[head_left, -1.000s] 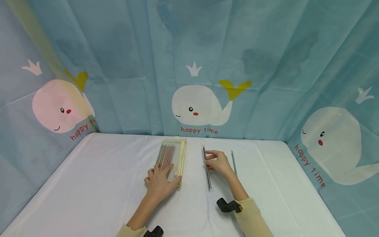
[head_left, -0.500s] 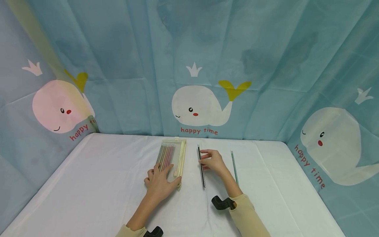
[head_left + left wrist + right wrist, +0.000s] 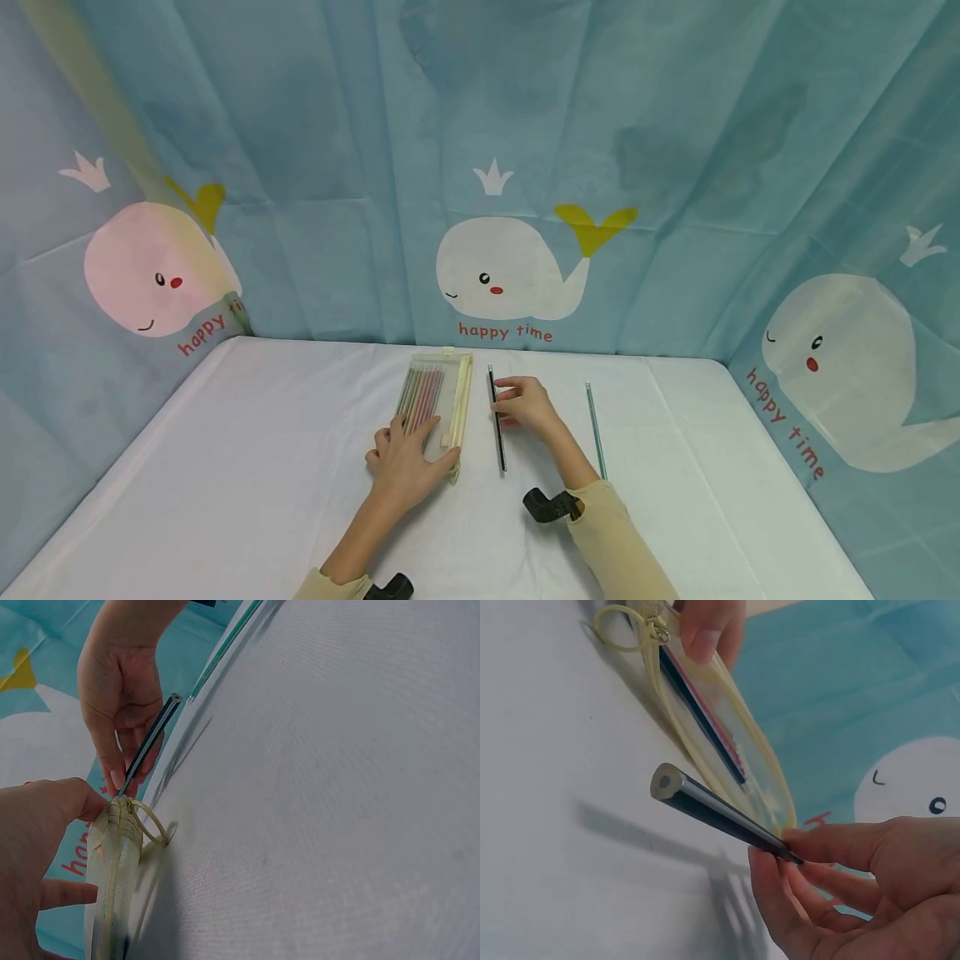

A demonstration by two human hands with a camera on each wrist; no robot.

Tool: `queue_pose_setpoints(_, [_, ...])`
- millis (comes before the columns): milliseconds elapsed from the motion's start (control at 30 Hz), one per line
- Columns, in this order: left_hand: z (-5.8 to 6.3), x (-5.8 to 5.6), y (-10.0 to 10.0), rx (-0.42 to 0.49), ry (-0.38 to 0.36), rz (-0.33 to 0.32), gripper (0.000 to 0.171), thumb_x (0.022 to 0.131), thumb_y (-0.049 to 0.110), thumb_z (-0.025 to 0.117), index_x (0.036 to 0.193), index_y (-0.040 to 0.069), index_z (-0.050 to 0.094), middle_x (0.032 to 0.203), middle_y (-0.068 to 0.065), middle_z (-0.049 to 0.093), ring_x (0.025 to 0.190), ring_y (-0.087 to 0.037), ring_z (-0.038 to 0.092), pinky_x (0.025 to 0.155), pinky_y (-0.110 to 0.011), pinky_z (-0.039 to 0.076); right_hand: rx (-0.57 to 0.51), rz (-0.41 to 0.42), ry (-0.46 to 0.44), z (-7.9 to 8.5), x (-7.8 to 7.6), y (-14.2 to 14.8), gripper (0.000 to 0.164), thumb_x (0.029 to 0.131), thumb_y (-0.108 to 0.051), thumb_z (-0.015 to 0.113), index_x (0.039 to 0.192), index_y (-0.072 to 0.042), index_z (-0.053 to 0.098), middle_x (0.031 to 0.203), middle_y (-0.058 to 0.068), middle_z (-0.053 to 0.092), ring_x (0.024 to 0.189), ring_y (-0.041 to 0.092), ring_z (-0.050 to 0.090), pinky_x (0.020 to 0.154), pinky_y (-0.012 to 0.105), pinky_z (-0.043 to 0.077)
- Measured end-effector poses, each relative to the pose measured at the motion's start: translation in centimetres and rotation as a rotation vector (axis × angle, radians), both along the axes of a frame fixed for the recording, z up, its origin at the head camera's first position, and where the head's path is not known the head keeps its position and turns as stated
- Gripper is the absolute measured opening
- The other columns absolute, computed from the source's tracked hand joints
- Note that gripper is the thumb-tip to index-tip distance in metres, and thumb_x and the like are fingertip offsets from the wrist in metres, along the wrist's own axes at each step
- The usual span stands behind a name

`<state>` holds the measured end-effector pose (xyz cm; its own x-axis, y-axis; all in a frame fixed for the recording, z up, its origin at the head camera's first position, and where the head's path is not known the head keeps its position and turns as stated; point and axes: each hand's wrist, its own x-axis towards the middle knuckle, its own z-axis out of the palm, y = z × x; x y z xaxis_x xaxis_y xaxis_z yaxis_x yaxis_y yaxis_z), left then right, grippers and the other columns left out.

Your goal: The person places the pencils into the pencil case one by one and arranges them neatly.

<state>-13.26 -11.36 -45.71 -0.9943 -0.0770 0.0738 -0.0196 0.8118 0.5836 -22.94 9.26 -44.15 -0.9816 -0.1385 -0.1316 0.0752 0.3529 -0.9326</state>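
My left hand (image 3: 408, 471) lies spread over the near end of a clear pencil case (image 3: 452, 392) with pale yellow edging, pressing it to the table. Inside the case is a row of colored pencils (image 3: 422, 392). To the right of the case, my right hand (image 3: 528, 406) pinches a dark, silver-striped pencil (image 3: 500, 446) between thumb and fingers. In the right wrist view the pencil's flat, unsharpened end (image 3: 666, 781) faces the camera, and its far part is hidden by the fingers. A gap separates this pencil from the case in the head view.
A green pencil (image 3: 595, 425) lies on the white-covered table (image 3: 712, 500), right of my right forearm. From the case's near end hangs a yellow zip ring (image 3: 154, 823). Blue whale-print curtains (image 3: 337, 250) enclose the table's back and sides.
The right hand has shifted left with the dark pencil, closer to the case. More of the green pencil shows beside the forearm. My left hand has stayed in place.
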Motion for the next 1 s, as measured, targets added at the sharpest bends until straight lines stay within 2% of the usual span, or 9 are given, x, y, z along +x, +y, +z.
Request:
queue_pose_setpoints(433, [-0.1,-0.1,-0.1,-0.013,0.006,-0.001,0.066,0.089,0.050,0.073,0.143,0.013,0.066,0.156,-0.037,0.036,0.136,-0.063,0.035,0.092,-0.074,0.033,-0.030,0.037,-0.021,0.1,-0.8,-1.9,0.044,0.092,0.005,0.074,0.135,0.009,0.065,0.105,0.021,0.073,0.079,0.020,0.074,0.070,0.036,0.064])
queue_pose_setpoints(667, [-0.1,0.0,-0.1,-0.015,0.003,-0.001,0.067,0.089,0.051,0.072,0.143,0.014,0.066,0.156,-0.036,0.037,0.135,-0.062,0.036,0.092,-0.074,0.033,-0.041,0.056,-0.033,-0.1,-1.0,-2.9,0.045,0.092,0.005,0.075,0.135,0.010,0.064,0.107,0.022,0.073,0.075,0.016,0.072,0.067,0.034,0.063])
queue_pose_setpoints(1000, [-0.2,0.0,-0.1,-0.014,0.012,-0.005,0.066,0.089,0.052,0.073,0.143,0.015,0.066,0.156,-0.035,0.037,0.134,-0.061,0.036,0.091,-0.073,0.034,-0.110,0.060,-0.043,-0.8,-1.3,-3.8,0.046,0.092,0.006,0.075,0.136,0.010,0.063,0.105,0.021,0.073,0.067,0.012,0.068,0.065,0.032,0.063])
